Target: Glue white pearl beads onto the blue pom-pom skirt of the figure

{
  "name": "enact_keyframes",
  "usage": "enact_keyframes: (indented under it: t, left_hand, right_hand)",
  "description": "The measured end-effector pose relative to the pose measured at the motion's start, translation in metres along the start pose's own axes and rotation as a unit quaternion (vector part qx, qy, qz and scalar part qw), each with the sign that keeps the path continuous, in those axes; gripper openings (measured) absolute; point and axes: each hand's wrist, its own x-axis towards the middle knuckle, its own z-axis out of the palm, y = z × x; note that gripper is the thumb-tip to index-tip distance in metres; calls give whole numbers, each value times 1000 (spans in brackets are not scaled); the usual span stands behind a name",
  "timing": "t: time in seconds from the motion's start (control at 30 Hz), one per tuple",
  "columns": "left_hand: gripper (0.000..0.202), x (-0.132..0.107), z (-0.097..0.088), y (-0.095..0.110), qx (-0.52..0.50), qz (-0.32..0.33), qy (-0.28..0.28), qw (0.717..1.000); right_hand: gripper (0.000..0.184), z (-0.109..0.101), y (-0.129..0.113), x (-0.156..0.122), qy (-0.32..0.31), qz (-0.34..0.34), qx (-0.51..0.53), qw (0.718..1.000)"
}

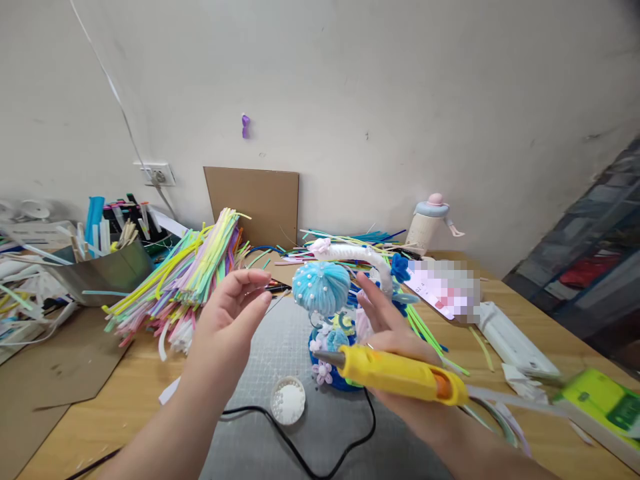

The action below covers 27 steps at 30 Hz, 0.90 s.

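Note:
My right hand [395,333] holds a yellow hot glue gun [400,375] by its body, nozzle pointing left, fingers reaching toward the craft piece. At the middle stands that handmade craft of fuzzy stems: a light-blue dome [321,288] dotted with white pearls hangs from a white curved arm [357,253] over a dark-blue base [345,381] with flowers. My left hand [233,313] is left of the dome, fingers curled, thumb and index apart. A thin line shows by its thumb; I cannot tell whether the hand holds it. Below lies a small round dish of white pearls [288,400].
A grey cutting mat [250,373] lies under the craft, crossed by a black cord [285,437]. Bundled fuzzy stems [200,267] and a metal container [105,273] stand left. A phone [440,290], a bottle [425,223] and a green-yellow box [605,407] are right.

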Motion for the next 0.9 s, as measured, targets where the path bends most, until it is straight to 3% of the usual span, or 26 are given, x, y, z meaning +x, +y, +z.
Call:
enact_keyframes:
  t: [0.07,0.1,0.13,0.23,0.33,0.4,0.47,0.63,0.9]
  left_hand:
    - [20,-9,-7,-19,71,-18,10,997]
    - [17,-14,-10,-29,114,-24,-12,993]
    - [12,-20,-13,-38,160,-37,-54,985]
    - [8,-35,-21,-60,277,-91,-218,931]
    - [11,-46,-27,-72,354,-109,-269,889]
    - [14,-49,-28,-76,385,-98,-280,874]
    - [14,-50,-25,-78,405,-72,-300,861]
    - [20,-50,-14,-80,436,-11,-355,827]
    - [20,-46,-10,-75,453,-4,-378,807]
  right_hand:
    - [6,-6,-3,-9,33,3,4,999]
    - [6,-10,-5,-13,49,-8,-4,999]
    - [2,-15,-7,-17,-4,-19,-28,999]
    - [15,-26,-17,-26,-135,1,-35,990]
    - [38,-28,-20,-29,-261,53,30,963]
    - [56,-26,-16,-31,-309,76,72,945]
    - [59,-23,-10,-35,-315,77,85,942]
    - [35,-22,-5,-48,-293,85,28,952]
    - [30,-24,-7,-49,-284,94,16,954]
